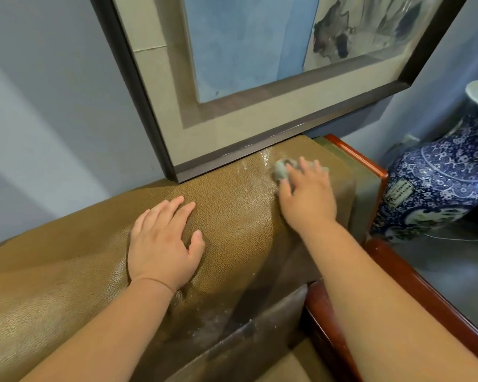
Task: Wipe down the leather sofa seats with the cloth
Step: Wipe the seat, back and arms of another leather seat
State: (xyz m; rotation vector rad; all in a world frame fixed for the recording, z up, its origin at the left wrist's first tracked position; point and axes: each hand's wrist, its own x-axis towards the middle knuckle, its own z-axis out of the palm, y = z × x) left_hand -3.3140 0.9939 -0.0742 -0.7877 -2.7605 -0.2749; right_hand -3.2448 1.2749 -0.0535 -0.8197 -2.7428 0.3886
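Note:
The tan leather sofa back [232, 205] fills the lower half of the view, its top running up to the wall. My right hand [307, 194] presses a small crumpled grey cloth [280, 169] onto the top right corner of the back, fingers spread over the cloth. A wet shiny streak [260, 166] lies on the leather just left of the cloth. My left hand [163, 244] rests flat on the leather further left, fingers straight, denting the cushion.
A large dark-framed picture [232, 111] hangs right behind the sofa top. A red wooden armrest [356, 155] borders the sofa on the right. Beyond it stands a tall blue-and-white porcelain vase [436, 183]. A grey wall [39, 119] is at the left.

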